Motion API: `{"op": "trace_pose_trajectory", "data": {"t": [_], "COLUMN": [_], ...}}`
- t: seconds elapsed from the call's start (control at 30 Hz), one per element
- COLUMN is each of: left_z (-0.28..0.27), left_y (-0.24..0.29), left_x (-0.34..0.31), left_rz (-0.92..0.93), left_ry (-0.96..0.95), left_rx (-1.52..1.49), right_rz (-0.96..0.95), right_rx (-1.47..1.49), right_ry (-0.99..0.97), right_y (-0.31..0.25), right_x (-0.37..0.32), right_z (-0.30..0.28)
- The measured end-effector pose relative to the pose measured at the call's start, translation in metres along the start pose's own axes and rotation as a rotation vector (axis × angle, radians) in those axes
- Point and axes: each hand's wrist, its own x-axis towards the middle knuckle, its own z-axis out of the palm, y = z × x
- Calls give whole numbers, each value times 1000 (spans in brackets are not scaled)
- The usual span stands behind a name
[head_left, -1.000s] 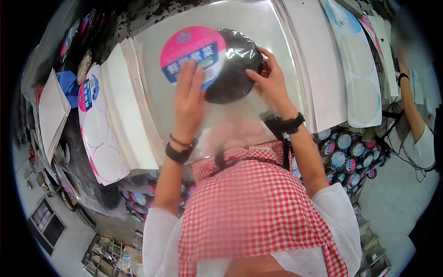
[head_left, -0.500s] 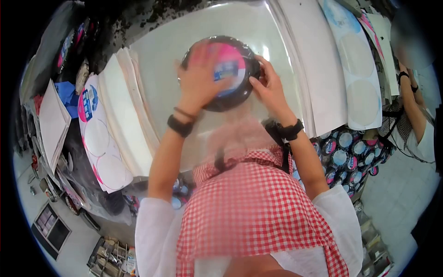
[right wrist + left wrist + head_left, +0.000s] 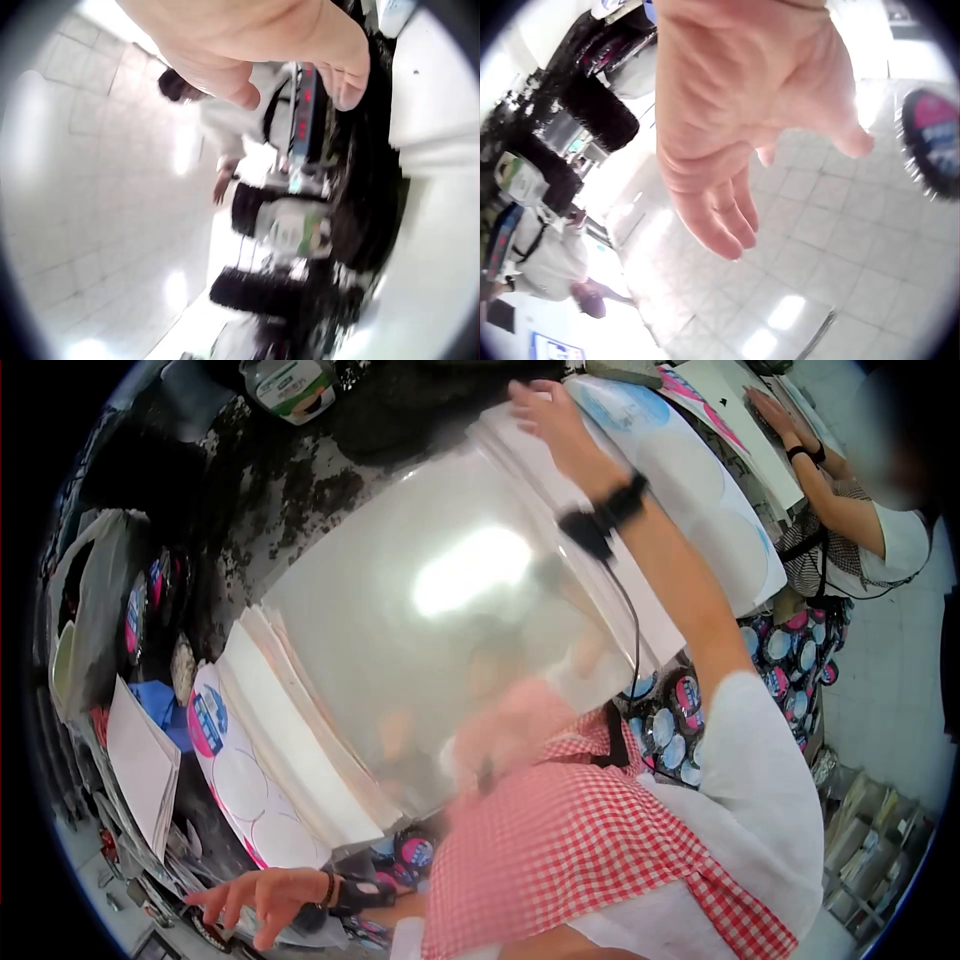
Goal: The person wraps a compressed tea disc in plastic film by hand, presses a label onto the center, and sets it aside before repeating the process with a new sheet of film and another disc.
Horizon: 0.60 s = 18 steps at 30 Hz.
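Held the left hand (image 3: 265, 900) low, just past the near end of the pink-printed label sheet (image 3: 240, 790), with fingers spread and loosely bent, without grip on anything. Saw, to the thumb side of this hand, a round dark pack (image 3: 934, 142) with a pink and blue label, apart from the fingers, at the right edge of the left wrist view. Could not tell its support, if any, because of blur and the cut-off side.

Held the right hand (image 3: 560, 425) at the far end of the right paper stack (image 3: 535, 465), with fingers apart and half bent, also without any object. Could not distinguish touching from hovering there.

Had this stack and the left paper stack (image 3: 290, 730) along opposite sides of the glossy work surface (image 3: 370, 630), probably for easy reach by both hands. Had the blue-printed label sheet (image 3: 690, 480) on the outer right, away from the pink-printed one, perhaps against mixing. Had many packs (image 3: 687, 695) below the near edge, perhaps to save room above.

Lost part of the right paper stack behind the right forearm (image 3: 690, 580), and surface detail under strong glare. Found the jar (image 3: 290, 385) cropped at the top, and the other person (image 3: 850, 515) partly blurred.
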Motion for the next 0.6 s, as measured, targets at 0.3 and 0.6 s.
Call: {"op": "trace_pose_trajectory", "data": {"t": [0.3, 0.6], "left_z": [-45, -77], "left_y": [-107, -173], "left_x": [-24, -46], "left_rz": [-681, -880], "left_ry": [322, 579], "left_rx": [199, 282], "right_rz": [115, -10], "right_rx": [16, 585], "right_ry": [547, -38], "right_y": [66, -5], "right_x": [212, 20], "right_z": [6, -33]}}
